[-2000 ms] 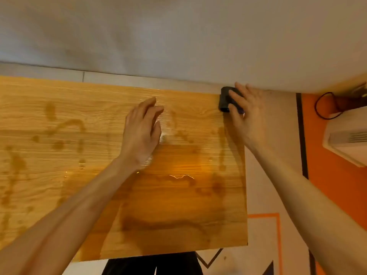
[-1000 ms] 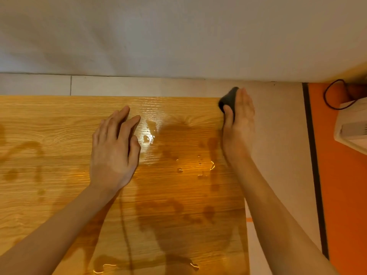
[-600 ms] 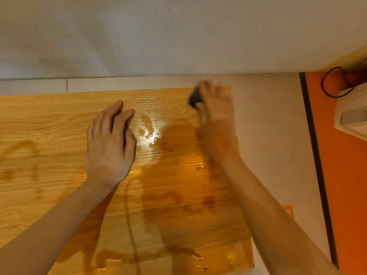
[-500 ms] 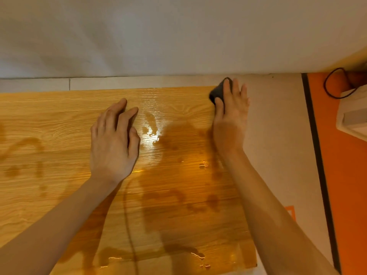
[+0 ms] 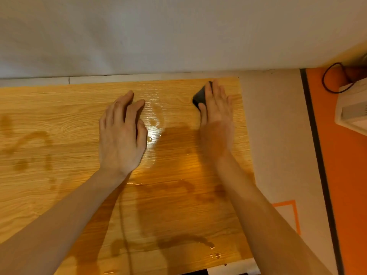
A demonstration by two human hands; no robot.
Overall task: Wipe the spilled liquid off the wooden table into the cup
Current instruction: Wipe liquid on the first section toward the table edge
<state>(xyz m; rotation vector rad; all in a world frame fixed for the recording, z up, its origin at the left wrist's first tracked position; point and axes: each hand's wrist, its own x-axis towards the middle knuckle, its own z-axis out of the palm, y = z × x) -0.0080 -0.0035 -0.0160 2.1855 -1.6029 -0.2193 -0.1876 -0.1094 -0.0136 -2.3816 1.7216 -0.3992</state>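
Note:
The wooden table (image 5: 59, 120) is wet, with a glossy puddle (image 5: 154, 132) between my hands. Darker streaks (image 5: 29, 139) lie to the left, and more liquid (image 5: 184, 243) sits near the front edge. My left hand (image 5: 121, 135) lies palm down on the wood just left of the puddle and holds nothing. My right hand (image 5: 216, 116) rests near the table's far right corner. Its fingers and thumb grip a small black cup (image 5: 199, 96), which is low against the tabletop and mostly hidden under the fingers.
A white wall (image 5: 178, 36) runs along the table's far edge. Right of the table is pale floor (image 5: 278, 135), then a black stripe and orange floor (image 5: 347, 175). A white appliance (image 5: 353, 108) with a black cable (image 5: 329, 80) stands at the far right.
My right hand has brought the black cup from beyond the table's right edge onto the far right corner. The left hand stays flat beside the puddle. The view has shifted slightly.

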